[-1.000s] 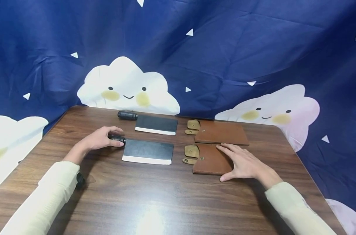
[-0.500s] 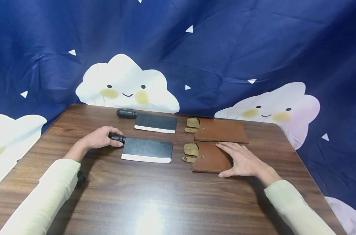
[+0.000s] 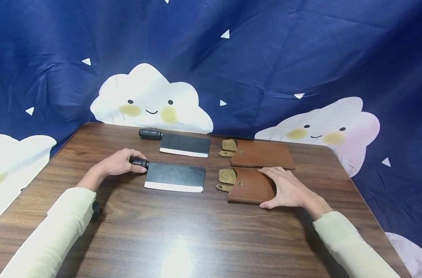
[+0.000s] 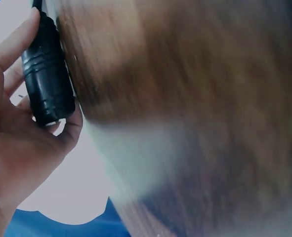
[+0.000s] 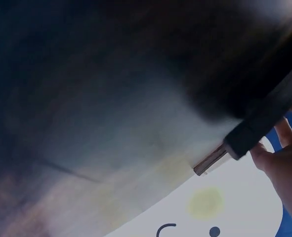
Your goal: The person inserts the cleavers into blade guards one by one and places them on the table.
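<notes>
In the head view my left hand (image 3: 118,162) holds the black ribbed handle of the nearer cleaver (image 3: 175,177), which lies on the table, blade to the right. Thumb and fingers curl round that handle (image 4: 48,74) in the left wrist view. My right hand (image 3: 290,188) spans the right end of the nearer brown leather sheath (image 3: 250,187), thumb at its near edge and fingers at its far edge. The right wrist view shows this sheath (image 5: 264,118) edge-on and dark, with fingers behind it. Its open end and tan straps face the cleaver.
Farther back lies a second cleaver (image 3: 184,144), its handle to the left. A second brown sheath (image 3: 263,153) rests to the right of it, close behind the nearer one. The wooden table (image 3: 134,235) ends at a blue curtain (image 3: 245,69) with printed clouds.
My right fingers have drawn in at the sheath's far edge, and its top looks slightly bowed. The left hand stays on the cleaver's handle. The head view has shifted a little.
</notes>
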